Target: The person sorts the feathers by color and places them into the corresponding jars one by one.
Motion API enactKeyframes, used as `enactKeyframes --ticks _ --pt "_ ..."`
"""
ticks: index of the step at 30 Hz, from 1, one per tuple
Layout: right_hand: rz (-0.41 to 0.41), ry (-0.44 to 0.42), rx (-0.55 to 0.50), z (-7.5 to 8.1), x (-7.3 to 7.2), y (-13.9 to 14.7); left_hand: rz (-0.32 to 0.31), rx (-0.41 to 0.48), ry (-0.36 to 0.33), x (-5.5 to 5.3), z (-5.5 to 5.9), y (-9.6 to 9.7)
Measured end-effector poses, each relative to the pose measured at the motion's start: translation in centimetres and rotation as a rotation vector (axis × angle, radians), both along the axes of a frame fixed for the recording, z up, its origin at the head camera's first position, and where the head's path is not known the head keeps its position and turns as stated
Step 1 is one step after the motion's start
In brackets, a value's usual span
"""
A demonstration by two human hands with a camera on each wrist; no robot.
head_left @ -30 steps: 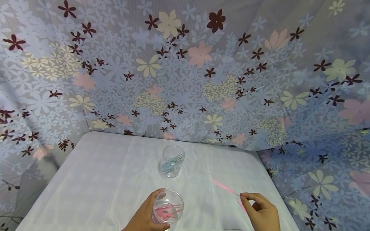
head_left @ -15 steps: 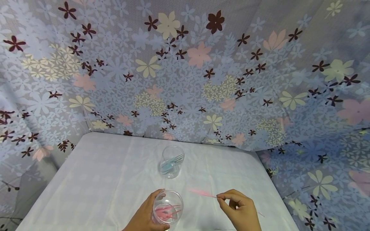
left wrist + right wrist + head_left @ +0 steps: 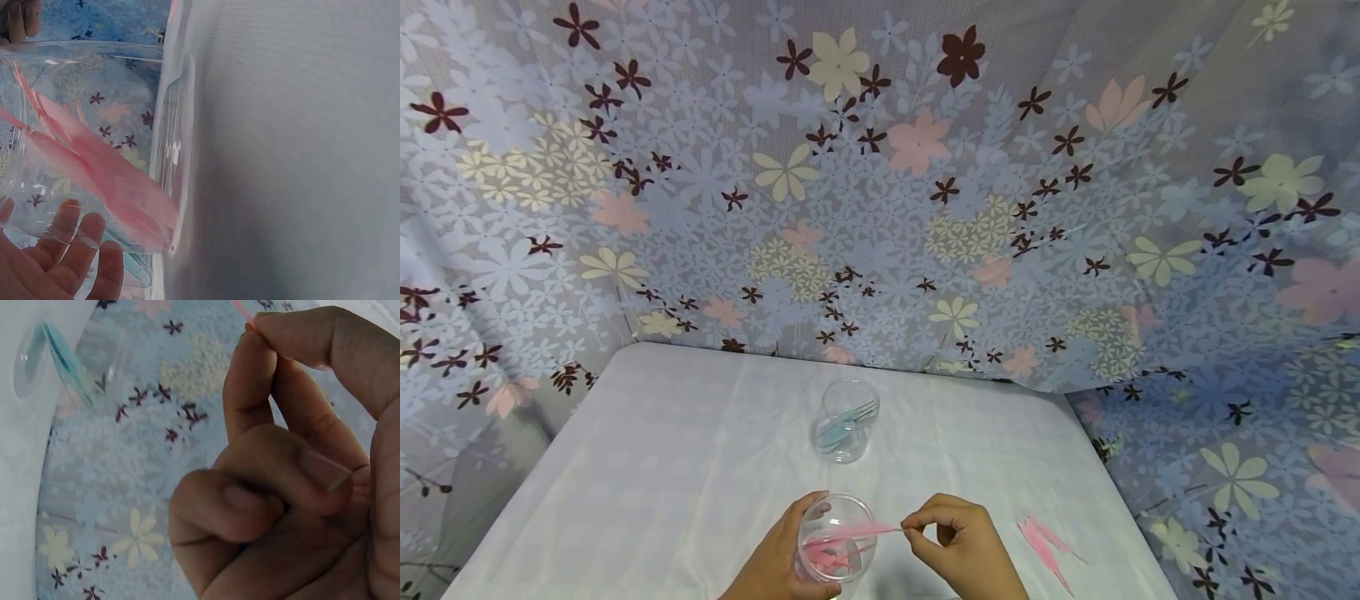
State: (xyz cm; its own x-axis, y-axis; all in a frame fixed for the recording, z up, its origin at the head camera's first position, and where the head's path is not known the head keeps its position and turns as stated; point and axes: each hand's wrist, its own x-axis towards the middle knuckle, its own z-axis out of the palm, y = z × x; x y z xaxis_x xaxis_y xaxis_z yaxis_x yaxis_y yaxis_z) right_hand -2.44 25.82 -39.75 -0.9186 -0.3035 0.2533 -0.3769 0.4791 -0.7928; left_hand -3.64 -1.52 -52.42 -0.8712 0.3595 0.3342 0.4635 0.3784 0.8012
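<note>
My left hand (image 3: 782,554) grips a clear plastic cup (image 3: 837,507) by its side at the front of the table. Several pink feathers (image 3: 112,169) lean inside this cup in the left wrist view. Between thumb and fingertips, my right hand (image 3: 958,537) pinches another pink feather (image 3: 880,528) by its quill. This feather points left and overlaps the cup's mouth in the head view; whether it touches the cup I cannot tell. Only a short pink piece of it shows in the right wrist view, above the curled right hand (image 3: 281,450).
Farther back stands a second clear cup (image 3: 850,385) with several light-blue feathers (image 3: 842,429) in it. Loose pink feathers (image 3: 1041,546) lie on the white-covered table (image 3: 625,467), right of my right hand. A flowered curtain (image 3: 880,208) hangs around the table's back and sides.
My right hand has moved left with the pinched feather, from the loose feathers at the right to the cup's mouth. My left hand and its cup have stayed in place.
</note>
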Motion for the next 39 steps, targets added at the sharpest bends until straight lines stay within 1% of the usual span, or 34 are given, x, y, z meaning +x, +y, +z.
enactKeyframes --ticks 3,6,10,12,21,29,32,36,39 --pt "0.005 -0.039 0.037 -0.3 -0.3 -0.8 0.006 -0.004 -0.004 0.0 0.1 0.0" --pt "0.028 -0.04 0.061 -0.7 -0.5 -1.6 0.004 0.0 0.021 0.0 0.0 0.0" --pt "0.091 -0.021 0.059 -1.5 -0.6 -2.6 -0.001 -0.007 0.055 0.0 -0.1 0.1" --pt "0.11 -0.012 0.063 -1.8 -0.7 -3.0 0.001 -0.015 0.057 0.0 -0.1 0.1" --pt "0.127 0.051 0.067 -2.4 -0.8 -4.1 0.014 -0.023 0.059 0.1 -0.1 0.1" --pt "0.179 0.1 0.103 -2.6 -1.0 -5.1 0.015 -0.018 0.077 0.1 -0.3 0.1" --pt "0.174 0.126 0.133 -2.7 -1.0 -5.6 0.012 -0.017 0.093 0.0 -0.3 0.1" --pt "0.141 0.158 0.194 -2.8 -1.0 -6.0 0.003 -0.008 0.109 0.0 -0.4 0.1" --pt "0.113 0.148 0.242 -2.8 -1.0 -6.3 -0.01 0.002 0.105 -0.1 -0.4 0.1"
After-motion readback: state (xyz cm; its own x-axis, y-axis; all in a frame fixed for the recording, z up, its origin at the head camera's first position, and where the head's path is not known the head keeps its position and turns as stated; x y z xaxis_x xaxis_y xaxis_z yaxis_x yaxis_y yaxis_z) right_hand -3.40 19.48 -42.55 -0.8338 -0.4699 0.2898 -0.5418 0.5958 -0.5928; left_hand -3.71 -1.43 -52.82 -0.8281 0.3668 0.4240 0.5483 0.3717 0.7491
